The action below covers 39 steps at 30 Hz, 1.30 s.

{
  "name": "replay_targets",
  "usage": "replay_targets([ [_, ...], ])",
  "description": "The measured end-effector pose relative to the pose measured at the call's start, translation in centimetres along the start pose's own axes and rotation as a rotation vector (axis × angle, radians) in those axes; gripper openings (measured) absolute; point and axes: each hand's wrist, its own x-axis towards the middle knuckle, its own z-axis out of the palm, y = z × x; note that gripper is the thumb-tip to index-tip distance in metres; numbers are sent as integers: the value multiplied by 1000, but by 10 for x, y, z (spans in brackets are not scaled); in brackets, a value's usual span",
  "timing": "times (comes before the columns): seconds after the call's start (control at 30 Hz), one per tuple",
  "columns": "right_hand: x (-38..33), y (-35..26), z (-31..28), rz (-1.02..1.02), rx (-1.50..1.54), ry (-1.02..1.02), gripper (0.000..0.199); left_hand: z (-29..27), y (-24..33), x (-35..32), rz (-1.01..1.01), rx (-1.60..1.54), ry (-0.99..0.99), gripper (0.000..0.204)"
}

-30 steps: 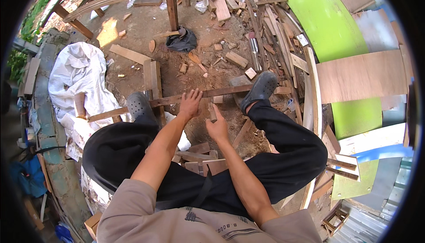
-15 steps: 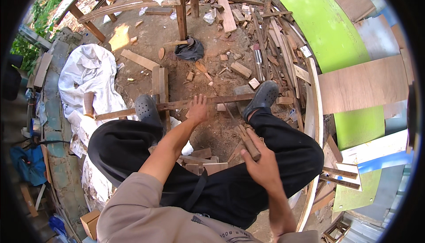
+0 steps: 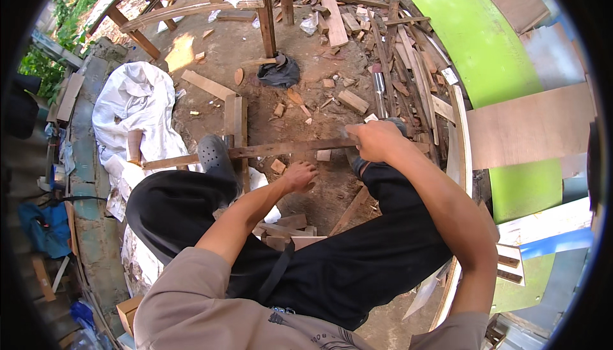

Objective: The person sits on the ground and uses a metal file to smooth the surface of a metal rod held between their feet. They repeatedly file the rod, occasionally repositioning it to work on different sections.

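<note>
A long, narrow wooden strip (image 3: 281, 149) lies crosswise in front of me, over the left grey clog (image 3: 217, 156) and reaching to the right foot. My right hand (image 3: 378, 141) is closed around the strip's right end, covering it and most of the right clog (image 3: 399, 124). A small grey shape by its fingertips is blurred. Just nearer than the strip, my left hand (image 3: 299, 176) hovers off it, fingers loosely bent and nothing visible in them. On the ground beside it is a small wood block (image 3: 278, 166). I cannot make out the saw here.
White cloth (image 3: 137, 107) lies at left beside a low wall (image 3: 83, 178). A wooden frame (image 3: 263, 18) stands ahead, with a black plastic bag (image 3: 279, 72) at its foot. A chisel-like tool (image 3: 379, 88) and scrap wood lie far right, beside green panels (image 3: 479, 44).
My left hand has lifted off the strip and drawn back toward me. My right hand, which held a wooden-handled saw, has moved forward to the strip's right end; the saw is no longer visible.
</note>
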Motion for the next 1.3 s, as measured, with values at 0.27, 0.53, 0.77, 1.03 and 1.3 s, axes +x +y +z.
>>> replay_targets([
  [0.27,6,-4,-30,16,82,-70,45,-6,-7,25,-447,102,588,99],
  [0.53,10,13,-37,91,50,-81,50,44,-20,30,391,433,138,98],
  [0.77,15,11,-22,47,-22,-114,45,11,-14,40,-390,97,675,104],
  [1.03,35,-15,-3,-30,-224,-57,23,60,-36,39,406,324,58,92],
  [1.3,45,-18,5,-109,-306,0,29,16,-5,17,-446,112,588,97],
])
